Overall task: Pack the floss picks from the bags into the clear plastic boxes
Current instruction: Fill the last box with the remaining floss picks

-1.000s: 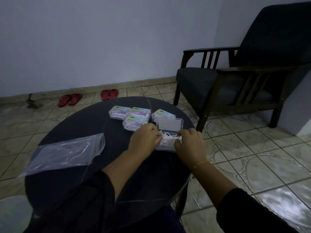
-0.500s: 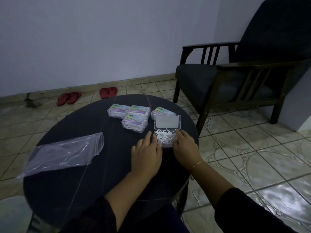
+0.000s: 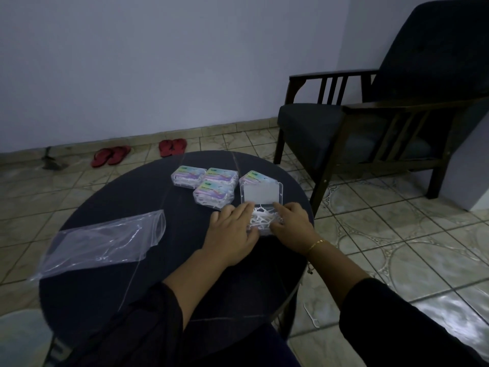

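An open clear plastic box (image 3: 260, 193) stands near the right edge of the round dark table (image 3: 111, 197), its lid tipped back. White floss picks (image 3: 260, 217) lie heaped in its base. My left hand (image 3: 231, 234) lies flat with straight fingers against the box's left side. On the right side my right hand (image 3: 289, 223) rests with its fingers touching the picks. Several closed, filled boxes (image 3: 211, 185) with coloured labels sit just behind. An empty-looking clear bag (image 3: 105, 238) lies on the table's left.
A dark armchair (image 3: 383, 120) stands close to the table's right. Two pairs of red sandals (image 3: 172, 147) lie by the far wall. One loose floss pick (image 3: 312, 316) lies on the tiled floor below the table's right edge.
Both hands went from curled over the picks to lying flatter beside the box. The view has shifted slightly; the boxes and bag have stayed put.
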The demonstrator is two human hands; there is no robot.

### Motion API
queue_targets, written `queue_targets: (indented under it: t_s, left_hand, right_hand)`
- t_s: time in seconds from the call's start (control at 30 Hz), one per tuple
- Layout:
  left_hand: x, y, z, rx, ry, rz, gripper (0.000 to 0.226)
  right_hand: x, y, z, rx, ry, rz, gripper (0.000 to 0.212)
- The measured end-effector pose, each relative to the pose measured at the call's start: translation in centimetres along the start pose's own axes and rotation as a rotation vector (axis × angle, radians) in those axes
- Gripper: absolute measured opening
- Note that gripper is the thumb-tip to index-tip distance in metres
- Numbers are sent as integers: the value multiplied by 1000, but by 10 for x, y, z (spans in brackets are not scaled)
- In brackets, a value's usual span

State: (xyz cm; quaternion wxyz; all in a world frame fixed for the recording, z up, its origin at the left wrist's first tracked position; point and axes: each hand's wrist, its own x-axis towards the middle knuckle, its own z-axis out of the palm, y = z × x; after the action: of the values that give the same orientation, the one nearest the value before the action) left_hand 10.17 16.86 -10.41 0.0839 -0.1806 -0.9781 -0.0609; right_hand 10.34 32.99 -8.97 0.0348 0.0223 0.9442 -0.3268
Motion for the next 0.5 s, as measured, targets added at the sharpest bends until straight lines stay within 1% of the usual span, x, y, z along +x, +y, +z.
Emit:
queue_targets:
  t_s: [0.1,0.27,0.4,0.5]
  left_hand:
    - [0,-1,-1,-10,-7,4,58]
    - [-7,-3,0,0,28,20,55]
    - [-11,-7,-1,-6,28,-21,57]
    - [-14,-7,-4,-35,46,-52,57]
  right_hand:
    - [0,-2,0,20,-7,4,55]
    - [-2,-6,7,71,-2,-41,45]
    - [-1,-9,9,102,-29,-93,47]
    - [-2,-10,10,163,-19,-102,47]
